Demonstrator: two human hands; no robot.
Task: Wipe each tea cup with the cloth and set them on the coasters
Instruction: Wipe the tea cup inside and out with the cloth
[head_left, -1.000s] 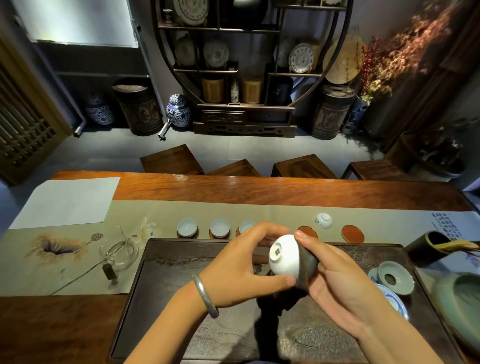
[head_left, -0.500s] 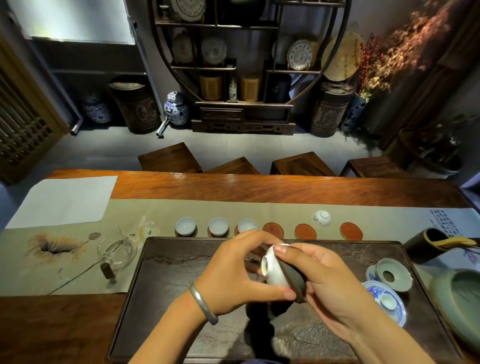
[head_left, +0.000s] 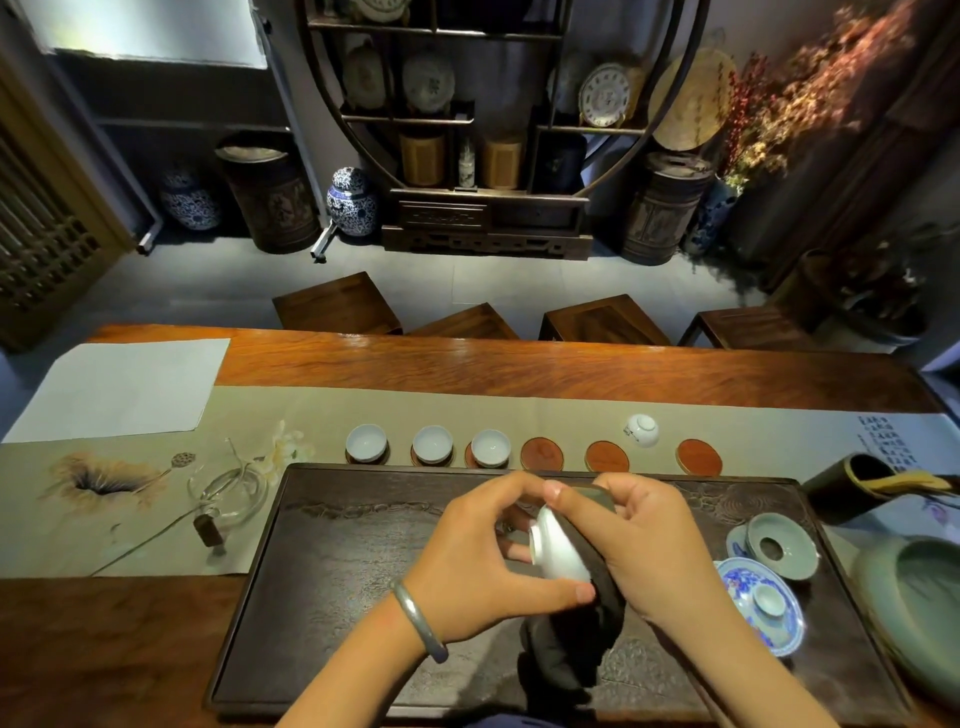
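A long wooden table (head_left: 519, 369) was spread lengthwise with a pale runner (head_left: 322, 415) painted with a lotus at its left end. A white sheet of paper (head_left: 119, 389) was laid across the table's left end, overlapping the runner. A dark rectangular tea tray (head_left: 363, 545) was set at the near edge, its far rim lapping the runner. Just beyond that rim, a row of round coasters (head_left: 542, 453) was laid on the runner; the three on the left were occupied by cups (head_left: 432, 444), and one cup was tipped on its side (head_left: 642, 429) between two bare coasters. A clear glass pitcher (head_left: 228, 491) was placed left of the tray.
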